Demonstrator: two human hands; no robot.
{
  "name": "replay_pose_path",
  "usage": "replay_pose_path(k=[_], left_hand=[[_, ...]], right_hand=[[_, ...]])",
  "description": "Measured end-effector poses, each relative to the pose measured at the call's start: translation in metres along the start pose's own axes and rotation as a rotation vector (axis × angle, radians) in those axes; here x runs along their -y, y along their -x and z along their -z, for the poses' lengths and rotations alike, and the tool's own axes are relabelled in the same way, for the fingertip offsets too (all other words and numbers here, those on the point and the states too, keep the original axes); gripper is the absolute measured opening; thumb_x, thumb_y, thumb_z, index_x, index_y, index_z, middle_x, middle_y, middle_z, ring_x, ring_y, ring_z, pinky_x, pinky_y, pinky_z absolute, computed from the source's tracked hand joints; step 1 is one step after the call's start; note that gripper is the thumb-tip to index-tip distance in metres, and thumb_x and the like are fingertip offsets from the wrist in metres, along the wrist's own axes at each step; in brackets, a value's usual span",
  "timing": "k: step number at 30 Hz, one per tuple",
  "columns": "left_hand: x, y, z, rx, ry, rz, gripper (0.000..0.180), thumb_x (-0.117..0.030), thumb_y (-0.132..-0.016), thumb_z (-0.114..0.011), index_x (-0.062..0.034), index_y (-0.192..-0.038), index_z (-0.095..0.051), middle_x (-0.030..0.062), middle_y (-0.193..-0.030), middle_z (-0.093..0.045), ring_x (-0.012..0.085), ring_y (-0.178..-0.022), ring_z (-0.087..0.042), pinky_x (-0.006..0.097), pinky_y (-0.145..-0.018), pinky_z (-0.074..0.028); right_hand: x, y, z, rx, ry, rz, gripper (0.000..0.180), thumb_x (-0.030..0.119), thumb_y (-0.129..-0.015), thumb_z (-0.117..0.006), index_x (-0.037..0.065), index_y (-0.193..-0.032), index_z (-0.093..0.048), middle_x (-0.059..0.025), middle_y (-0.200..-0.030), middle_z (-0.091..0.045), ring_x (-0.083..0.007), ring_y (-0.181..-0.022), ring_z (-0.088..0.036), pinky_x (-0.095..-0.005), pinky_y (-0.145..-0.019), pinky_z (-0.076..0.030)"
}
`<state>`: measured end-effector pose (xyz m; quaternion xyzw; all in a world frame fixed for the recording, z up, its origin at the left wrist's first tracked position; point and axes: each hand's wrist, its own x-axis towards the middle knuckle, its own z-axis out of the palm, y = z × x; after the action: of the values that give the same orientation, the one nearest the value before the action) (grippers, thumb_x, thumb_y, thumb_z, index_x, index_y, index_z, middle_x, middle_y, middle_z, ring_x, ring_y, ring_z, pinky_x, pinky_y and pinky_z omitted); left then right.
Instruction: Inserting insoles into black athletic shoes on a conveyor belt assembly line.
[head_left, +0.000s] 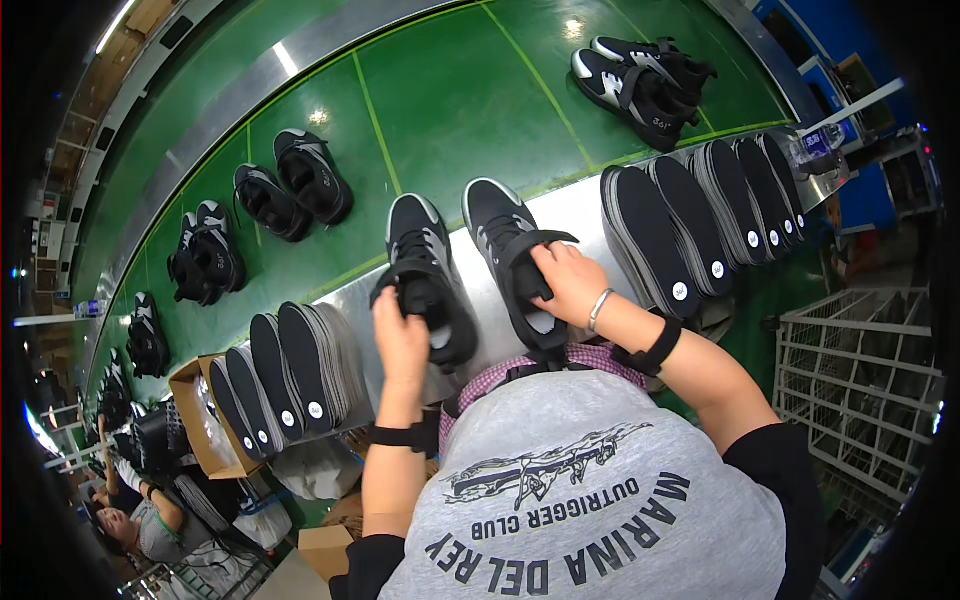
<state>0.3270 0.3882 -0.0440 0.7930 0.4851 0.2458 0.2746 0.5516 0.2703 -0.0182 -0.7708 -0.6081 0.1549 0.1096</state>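
On the steel ledge (585,205) beside a green conveyor belt (450,100), two black-and-white sneakers lie side by side, toes pointing away from the person. Their left hand (400,335) is clenched on the left sneaker (425,280) at its opening; the fingertips are tucked out of sight against the shoe, and the hand hides part of the tongue. Their right hand (568,283) grasps the right sneaker (510,255) at its strap and collar, fingers curled around the black flap; the shoe's heel end is covered by the hand and by the person's chest below.

To the right, a row of dark insoles (700,215) stands on edge, leaning together, the farthest ones running behind a bottle that is hard to make out. A second row of insoles (285,370) stands to the left, partly over a cardboard box (200,420) whose contents cannot be seen. More sneaker pairs (640,75) rest on the belt, those at far left shrinking into the dark rim. A wire basket (860,380) is cut off at the right edge.
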Motion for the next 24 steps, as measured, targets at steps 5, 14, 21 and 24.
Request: replay_pose_path(k=[5, 14, 21, 24], left_hand=[[-0.020, 0.002, 0.054, -0.011, -0.293, -0.108, 0.045, -0.001, -0.067, -0.048, 0.0031, -0.111, -0.045, 0.0201, -0.105, -0.051, 0.0365, -0.100, -0.045, 0.042, -0.089, -0.034], [-0.104, 0.006, -0.040, 0.233, -0.070, -0.255, 0.074, -0.005, -0.057, -0.062, -0.0006, -0.124, -0.031, 0.0187, -0.116, -0.042, 0.0337, -0.113, -0.035, 0.040, -0.088, -0.037], [-0.079, -0.024, -0.051, 0.192, 0.480, 0.021, 0.035, -0.004, -0.060, -0.056, -0.0001, -0.092, -0.043, 0.0189, -0.086, -0.051, 0.0327, -0.083, -0.051, 0.036, -0.074, -0.042], [-0.074, -0.031, -0.051, 0.333, 0.702, 0.235, 0.040, -0.001, -0.068, -0.059, -0.0037, -0.103, -0.040, 0.0042, -0.083, -0.052, 0.0108, -0.079, -0.050, 0.023, -0.068, -0.041]], right_hand=[[0.006, -0.004, 0.001, -0.128, -0.024, 0.123, 0.049, 0.021, -0.062, -0.068, 0.007, -0.103, -0.045, -0.0081, -0.088, -0.049, -0.0254, -0.084, -0.052, -0.0363, -0.063, -0.047], [0.008, -0.005, -0.003, 0.001, -0.035, 0.093, 0.051, 0.014, -0.059, -0.066, 0.006, -0.104, -0.045, -0.0111, -0.091, -0.050, -0.0295, -0.086, -0.053, -0.0392, -0.069, -0.046], [-0.004, -0.015, -0.012, -0.089, -0.253, 0.189, 0.038, 0.012, -0.067, -0.060, 0.007, -0.103, -0.049, -0.0154, -0.093, -0.053, -0.0332, -0.089, -0.051, -0.0399, -0.076, -0.042], [-0.017, -0.034, -0.027, -0.116, -0.679, 0.205, 0.029, 0.010, -0.076, -0.055, 0.000, -0.103, -0.054, -0.0171, -0.106, -0.054, -0.0286, -0.094, -0.053, -0.0336, -0.084, -0.040]])
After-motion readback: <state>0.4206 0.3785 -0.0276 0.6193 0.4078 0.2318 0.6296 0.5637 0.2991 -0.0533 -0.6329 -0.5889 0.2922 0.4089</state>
